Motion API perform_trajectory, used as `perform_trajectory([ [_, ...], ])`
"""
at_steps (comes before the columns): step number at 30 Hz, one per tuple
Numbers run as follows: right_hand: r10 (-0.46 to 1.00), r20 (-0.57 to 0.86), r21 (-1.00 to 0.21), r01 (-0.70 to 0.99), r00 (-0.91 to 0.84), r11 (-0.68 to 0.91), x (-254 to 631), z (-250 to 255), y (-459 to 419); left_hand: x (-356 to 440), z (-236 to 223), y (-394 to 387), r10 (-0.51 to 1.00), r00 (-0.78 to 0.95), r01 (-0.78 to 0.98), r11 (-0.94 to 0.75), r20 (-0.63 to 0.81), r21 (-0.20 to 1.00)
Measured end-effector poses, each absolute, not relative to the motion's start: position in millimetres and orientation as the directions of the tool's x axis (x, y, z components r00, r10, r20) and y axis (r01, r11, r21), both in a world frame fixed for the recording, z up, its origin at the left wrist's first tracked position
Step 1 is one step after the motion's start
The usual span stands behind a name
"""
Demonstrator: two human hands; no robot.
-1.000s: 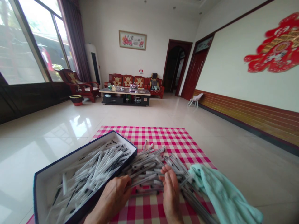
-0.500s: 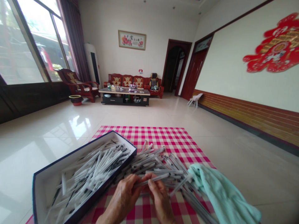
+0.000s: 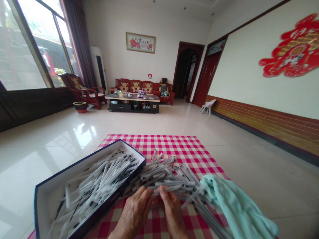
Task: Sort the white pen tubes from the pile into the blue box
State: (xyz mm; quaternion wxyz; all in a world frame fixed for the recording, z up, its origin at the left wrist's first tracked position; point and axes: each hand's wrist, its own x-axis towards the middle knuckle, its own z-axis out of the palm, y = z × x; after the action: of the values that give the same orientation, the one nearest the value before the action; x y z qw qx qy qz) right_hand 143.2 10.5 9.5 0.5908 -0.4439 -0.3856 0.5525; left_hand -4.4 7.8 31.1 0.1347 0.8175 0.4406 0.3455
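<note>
In front of me, my left hand [image 3: 137, 207] and my right hand [image 3: 171, 207] meet over the cloth, fingers closed. Between their fingertips is a slim, translucent pen [image 3: 175, 188], its end sticking out to the right. My left fingers pinch near its left end, which they partly cover. Just beyond the hands lies a loose pile of similar pens [image 3: 159, 174], pale barrels with dark tips. To the left stands a dark blue box [image 3: 43, 205] with white inner walls, holding many pale tubes and thin dark refills [image 3: 59, 209].
A pink and white checked cloth [image 3: 191, 149] lies under everything. A mint green towel [image 3: 239, 202] is bunched at the right, beside a bundle of long tubes [image 3: 211, 219]. Farther off are a low coffee table [image 3: 133, 97], a wooden sofa [image 3: 126, 85] and a small chair [image 3: 208, 105].
My left hand has moved slightly right and its fingers have come closer to my right thumb. The pen has shifted slightly, and less of it shows between the hands.
</note>
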Motion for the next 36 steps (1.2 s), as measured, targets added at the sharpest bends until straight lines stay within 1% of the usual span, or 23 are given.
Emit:
perform_trajectory([
  [4,1.0,0.008,-0.948,-0.319,0.027,0.016,141.6,12.7,8.6,-1.1,29.7,6.7,0.799,0.34,0.645,-0.582,0.496,0.495],
  [7,1.0,0.007,-0.953,-0.304,0.02,0.012,140.6,15.3,6.9,1.1,31.3,6.1,0.757,0.332,0.664,-0.611,0.562,0.431],
  [11,0.998,0.027,-0.975,-0.218,0.06,0.039,139.7,20.5,4.2,3.7,34.3,5.9,0.713,0.354,0.697,-0.633,0.606,0.337],
  [15,0.991,0.04,-0.992,-0.111,0.128,0.054,138.4,28.7,2.0,8.3,33.0,5.6,0.702,0.346,0.73,-0.618,0.622,0.291],
  [17,0.988,0.045,-0.994,-0.089,0.151,0.058,137.8,31.0,1.8,11.1,30.0,4.4,0.712,0.319,0.734,-0.603,0.625,0.312],
  [18,0.986,0.049,-0.994,-0.084,0.16,0.063,137.7,31.1,2.0,12.5,28.3,3.6,0.725,0.301,0.728,-0.595,0.62,0.342],
  [21,0.982,0.063,-0.995,-0.067,0.179,0.076,138.2,27.9,3.3,16.3,24.0,0.4,0.789,0.244,0.679,-0.554,0.564,0.481],
  [23,0.981,0.06,-0.996,-0.055,0.185,0.071,139.0,24.9,3.8,18.1,22.7,-1.0,0.817,0.222,0.661,-0.527,0.532,0.534],
  [25,0.982,0.041,-0.997,-0.054,0.186,0.051,139.4,23.2,3.6,19.3,22.6,-1.2,0.795,0.225,0.68,-0.542,0.563,0.494],
  [28,0.98,0.014,-0.997,-0.069,0.197,0.028,139.0,23.9,2.3,19.7,23.1,0.0,0.708,0.268,0.713,-0.602,0.653,0.36],
  [30,0.979,0.013,-0.998,-0.064,0.201,0.026,138.7,25.0,1.6,19.3,23.1,0.5,0.682,0.282,0.71,-0.621,0.674,0.332],
  [32,0.98,0.025,-0.998,-0.045,0.197,0.034,139.1,25.2,1.5,18.1,23.5,0.5,0.709,0.268,0.683,-0.618,0.652,0.39],
  [33,0.98,0.034,-0.999,-0.033,0.194,0.041,139.5,25.0,1.6,17.2,24.2,0.4,0.746,0.255,0.658,-0.6,0.614,0.455],
  [34,0.981,0.043,-0.999,-0.022,0.19,0.048,140.0,24.7,1.7,16.2,25.3,0.4,0.799,0.244,0.625,-0.563,0.55,0.541],
  [36,0.982,0.059,-0.998,-0.011,0.179,0.062,141.0,24.5,1.6,14.2,28.4,1.0,0.903,0.244,0.534,-0.43,0.354,0.728],
])
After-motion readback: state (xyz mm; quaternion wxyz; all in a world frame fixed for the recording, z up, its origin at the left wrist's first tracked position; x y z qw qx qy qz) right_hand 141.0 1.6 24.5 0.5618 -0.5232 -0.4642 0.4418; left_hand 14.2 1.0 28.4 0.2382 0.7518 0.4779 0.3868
